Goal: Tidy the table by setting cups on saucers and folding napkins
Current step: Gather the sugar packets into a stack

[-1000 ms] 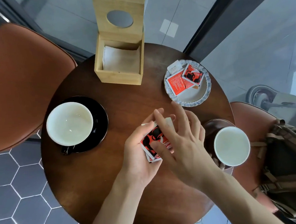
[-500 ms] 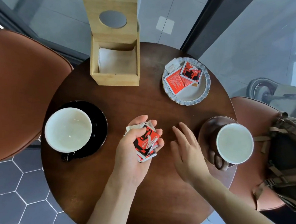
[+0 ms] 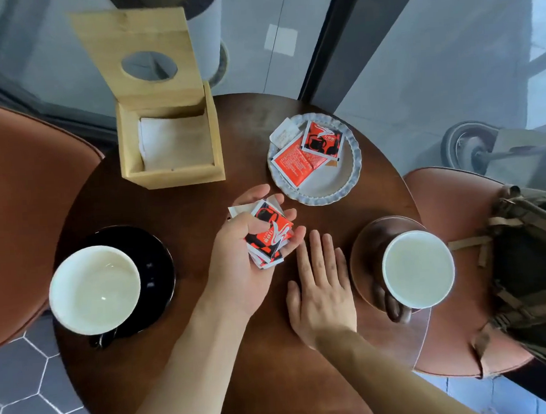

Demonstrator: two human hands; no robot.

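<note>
A round dark wooden table (image 3: 178, 356) seen from above, with a rust-brown chair (image 3: 25, 206) at its left edge. Nearest that chair, a white-lined cup (image 3: 94, 289) sits on a black saucer (image 3: 153, 265). Behind it, at the table's far edge, stands an open wooden box (image 3: 169, 149) — lid tilted up, a pale napkin (image 3: 175, 145) lying inside.

At the table's centre, the left hand (image 3: 246, 256) is palm up, thumb and fingers closed around a small stack of red-and-black packets (image 3: 268, 236). Just right of it the right hand (image 3: 321, 287) lies flat, palm down, fingers straight and together, holding nothing; whether it touches the tabletop cannot be told.

Beyond the hands, toward the table's far right, a scalloped white dish (image 3: 337, 187) holds more packets (image 3: 310, 153), red ones and a white one.

At the table's right edge, a second cup (image 3: 417, 270) — brown outside, pale inside — sits on a brown saucer (image 3: 366, 242), handle pointing toward the viewer. Past the table, another chair (image 3: 441, 203) carries an olive bag (image 3: 534, 274).
</note>
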